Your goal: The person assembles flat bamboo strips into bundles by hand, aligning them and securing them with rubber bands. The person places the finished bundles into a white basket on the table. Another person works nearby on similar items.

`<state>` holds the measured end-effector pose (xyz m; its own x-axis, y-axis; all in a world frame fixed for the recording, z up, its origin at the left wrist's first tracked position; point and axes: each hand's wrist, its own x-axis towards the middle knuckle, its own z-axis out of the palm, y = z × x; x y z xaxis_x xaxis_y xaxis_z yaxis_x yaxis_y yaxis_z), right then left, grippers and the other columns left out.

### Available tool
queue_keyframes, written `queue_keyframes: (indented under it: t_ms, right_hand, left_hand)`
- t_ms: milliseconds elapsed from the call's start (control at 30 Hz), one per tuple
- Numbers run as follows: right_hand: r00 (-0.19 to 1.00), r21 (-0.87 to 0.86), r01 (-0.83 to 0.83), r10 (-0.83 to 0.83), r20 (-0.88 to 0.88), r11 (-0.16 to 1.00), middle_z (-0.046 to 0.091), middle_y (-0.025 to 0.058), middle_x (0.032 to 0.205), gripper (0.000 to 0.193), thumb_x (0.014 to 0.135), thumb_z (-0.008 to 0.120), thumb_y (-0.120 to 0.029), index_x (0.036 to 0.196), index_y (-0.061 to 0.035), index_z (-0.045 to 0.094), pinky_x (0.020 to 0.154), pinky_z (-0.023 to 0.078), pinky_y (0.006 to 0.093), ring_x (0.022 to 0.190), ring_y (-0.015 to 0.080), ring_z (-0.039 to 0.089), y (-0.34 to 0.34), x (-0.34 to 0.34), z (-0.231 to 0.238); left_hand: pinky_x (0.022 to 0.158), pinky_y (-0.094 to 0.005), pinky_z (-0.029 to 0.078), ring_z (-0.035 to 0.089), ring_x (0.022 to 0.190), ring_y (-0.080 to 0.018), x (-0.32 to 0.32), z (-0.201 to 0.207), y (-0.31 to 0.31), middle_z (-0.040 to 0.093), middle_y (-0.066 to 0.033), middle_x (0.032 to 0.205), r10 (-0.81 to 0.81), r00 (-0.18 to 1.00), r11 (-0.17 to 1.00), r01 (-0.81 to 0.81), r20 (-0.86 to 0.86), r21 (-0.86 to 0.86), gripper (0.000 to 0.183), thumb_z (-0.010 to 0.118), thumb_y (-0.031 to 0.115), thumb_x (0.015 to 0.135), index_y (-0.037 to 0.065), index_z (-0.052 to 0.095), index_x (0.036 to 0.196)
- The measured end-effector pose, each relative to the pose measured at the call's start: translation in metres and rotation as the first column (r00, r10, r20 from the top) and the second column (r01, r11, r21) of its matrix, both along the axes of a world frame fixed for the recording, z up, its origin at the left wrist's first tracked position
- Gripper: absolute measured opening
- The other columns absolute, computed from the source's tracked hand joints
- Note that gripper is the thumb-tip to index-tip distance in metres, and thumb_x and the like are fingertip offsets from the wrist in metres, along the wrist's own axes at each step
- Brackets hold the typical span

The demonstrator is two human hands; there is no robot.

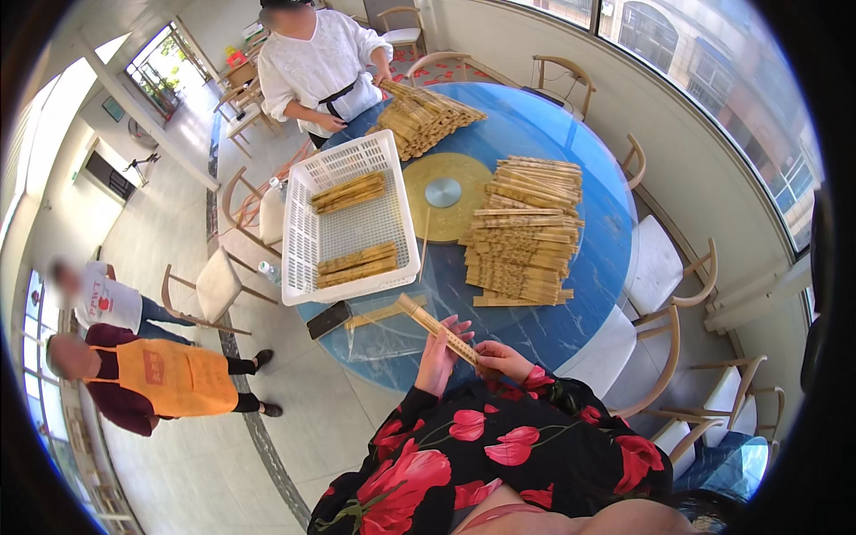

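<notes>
In front of my body I hold a slim bundle of light bamboo strips (415,311) aslant, its far end pointing up and left. My left hand (437,358) wraps around its middle from the left. At the near end, the fingers of my right hand (506,360) pinch the bundle. Dark marks run along its side. Beyond my hands, a large stack of similar bamboo strips (526,236) lies on the blue round table (593,308). A white perforated plastic basket (415,254) to the left contains several bamboo bundles (357,265) in two groups.
A black phone (329,320) and a clear plastic bag (385,332) lie near the table's left edge. Across the table a person in white (316,58) touches another bamboo pile (423,120). Two people stand at left, one in an orange apron (169,373). Chairs (664,267) surround the table.
</notes>
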<state>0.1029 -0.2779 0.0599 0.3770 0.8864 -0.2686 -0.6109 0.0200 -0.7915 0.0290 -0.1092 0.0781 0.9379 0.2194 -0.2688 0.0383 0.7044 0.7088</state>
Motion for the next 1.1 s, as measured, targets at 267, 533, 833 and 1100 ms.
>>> queue_keyframes:
  t_ms: [267, 533, 833, 1100]
  right_hand:
    - [0.992, -0.056, -0.122, 0.123, 0.005, 0.991, 0.061, 0.0037, 0.083, 0.025, 0.093, 0.053, -0.023, 0.110, -0.0045, 0.052, 0.062, 0.047, 0.0239, 0.071, 0.0100, 0.059, 0.005, -0.003, 0.001]
    - [0.346, -0.418, 0.306, 0.310, 0.886, 0.855, 0.061, 0.0122, 0.082, 0.019, 0.080, 0.061, -0.018, 0.097, -0.0096, 0.061, 0.072, 0.049, 0.0382, 0.081, 0.0331, 0.059, -0.014, 0.048, -0.042]
    - [-0.136, -0.360, 0.748, 0.660, 0.739, 0.557, 0.055, 0.0052, 0.099, 0.024, 0.070, 0.066, -0.018, 0.093, -0.0135, 0.059, 0.072, 0.046, 0.0401, 0.095, 0.0257, 0.053, -0.038, 0.103, -0.056]
    - [-0.224, -0.254, 0.790, 0.650, 0.726, 0.558, 0.053, 0.0029, 0.090, 0.012, 0.075, 0.055, -0.016, 0.086, -0.0139, 0.058, 0.066, 0.046, 0.0399, 0.091, 0.0238, 0.053, -0.044, 0.131, -0.124]
  left_hand:
    - [0.092, -0.0398, 0.044, 0.055, 0.106, -0.0285, -0.010, -0.001, 0.002, 0.055, -0.0165, 0.119, 0.098, 0.995, 0.995, -0.099, -0.020, -0.019, 0.031, 0.037, 0.026, 0.098, 0.002, 0.044, 0.118]
    - [0.092, -0.0406, 0.044, 0.055, 0.107, -0.0302, -0.022, -0.011, 0.009, 0.056, -0.0163, 0.117, 0.211, 0.976, 0.973, -0.215, -0.048, -0.085, 0.031, 0.039, 0.026, 0.098, 0.002, 0.044, 0.117]
    - [0.092, -0.0405, 0.044, 0.055, 0.107, -0.0295, -0.027, -0.009, 0.008, 0.057, -0.0148, 0.116, 0.216, 0.975, 0.971, -0.220, -0.050, -0.099, 0.032, 0.039, 0.027, 0.098, 0.002, 0.045, 0.116]
    - [0.092, -0.0404, 0.044, 0.055, 0.107, -0.0289, -0.028, -0.013, 0.009, 0.056, -0.0144, 0.116, 0.215, 0.975, 0.970, -0.219, -0.052, -0.107, 0.032, 0.039, 0.028, 0.098, 0.002, 0.045, 0.116]
